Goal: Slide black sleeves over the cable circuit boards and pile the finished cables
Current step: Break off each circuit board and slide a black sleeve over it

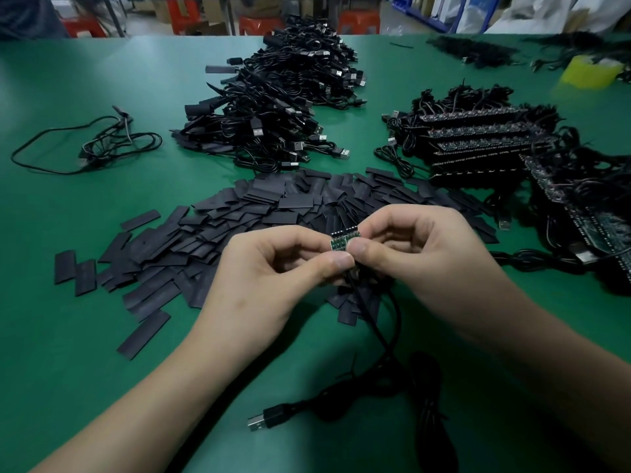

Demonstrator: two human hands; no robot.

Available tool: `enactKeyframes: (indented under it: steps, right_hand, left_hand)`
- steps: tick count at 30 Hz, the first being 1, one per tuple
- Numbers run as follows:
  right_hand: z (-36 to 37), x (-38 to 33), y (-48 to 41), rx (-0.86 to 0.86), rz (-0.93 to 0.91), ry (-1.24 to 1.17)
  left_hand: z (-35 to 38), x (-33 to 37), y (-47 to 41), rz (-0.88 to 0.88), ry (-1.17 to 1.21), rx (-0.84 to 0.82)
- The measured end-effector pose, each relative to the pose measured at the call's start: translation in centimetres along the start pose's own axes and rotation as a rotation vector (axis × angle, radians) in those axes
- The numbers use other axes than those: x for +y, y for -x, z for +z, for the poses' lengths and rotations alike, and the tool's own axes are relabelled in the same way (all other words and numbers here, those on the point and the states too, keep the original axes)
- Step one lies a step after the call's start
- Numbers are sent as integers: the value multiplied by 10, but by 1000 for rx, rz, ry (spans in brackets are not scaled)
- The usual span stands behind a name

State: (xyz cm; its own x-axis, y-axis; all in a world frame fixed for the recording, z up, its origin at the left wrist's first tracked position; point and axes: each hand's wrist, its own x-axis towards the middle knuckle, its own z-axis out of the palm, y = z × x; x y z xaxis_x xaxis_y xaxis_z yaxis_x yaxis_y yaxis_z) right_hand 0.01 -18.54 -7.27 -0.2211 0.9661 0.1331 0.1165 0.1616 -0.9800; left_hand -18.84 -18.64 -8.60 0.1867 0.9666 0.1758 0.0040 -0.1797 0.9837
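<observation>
- Matting (85, 80), green, covers the whole bench, and across its middle sprawls the heap of black sleeves (273, 206), flat strips fanned out loosely.
- Just in front of that heap both hands meet. The left hand (269, 271) pinches a small green circuit board (342, 241) between thumb and forefinger, with the other fingers curled in.
- The right hand (423, 254) pinches the same board from the other side, thumb tip tight against the left thumb and the remaining fingers curled under.
- The board's green face and its row of black pins show above the thumbs. What lies below them is hidden.
- A black cable (373, 322) drops from under the thumbs, loops on the matting nearer than the heap, and ends in a USB plug (266, 418).
- Beyond the heap there's a big pile of finished cables (273, 107), with plugs poking out to the right.
- Right of the heap, rows of bare boards (478, 131) lie stacked, their leads tangled over them.
- Left of the heap and further back lies one loose cable (124, 126).
- Far right beyond the heap is a yellow tape roll (589, 72).
- Past the bench's far edge are red plastic stools (358, 22), cardboard boxes (160, 10) and white bags (532, 13).
</observation>
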Motion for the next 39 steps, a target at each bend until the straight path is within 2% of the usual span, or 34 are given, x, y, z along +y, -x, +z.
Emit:
enactKeyframes:
  steps: [4,13,17,19,21,25,27,29,31,33,35,37,39]
  right_hand:
    - [-1,1,-1,-36,4,-22]
    - [3,2,-3,-104,120,-319]
    - [1,2,-4,-130,163,-354]
    - [-4,3,-6,-88,179,-231]
    - [-17,3,-10,-51,186,0]
    - [-52,-11,-15,-139,211,532]
    - [-59,-15,-13,-26,120,801]
    - [-50,-18,-10,137,-76,978]
    - [-29,-20,-4,77,-178,805]
    - [-8,-17,2,-120,-144,530]
    - [3,-15,6,-233,-63,255]
    - [5,-18,8,-226,-2,36]
    - [-2,-24,6,-206,69,-210]
  left_hand:
    - [1,0,0,-66,87,-35]
    - [-2,2,-1,-109,196,-93]
    - [-2,1,-1,-98,245,-101]
    - [-3,3,-2,-69,260,-70]
    - [-6,5,-3,-20,262,-45]
    - [-10,9,-2,116,158,-38]
    - [-9,11,-1,140,99,-25]
    - [-7,8,-2,159,71,2]
    - [-5,5,-2,170,49,30]
    - [-4,3,-2,181,12,58]
    - [-4,4,-3,201,-13,44]
    - [-7,2,-3,212,-115,45]
    - [-13,-3,-6,222,-395,99]
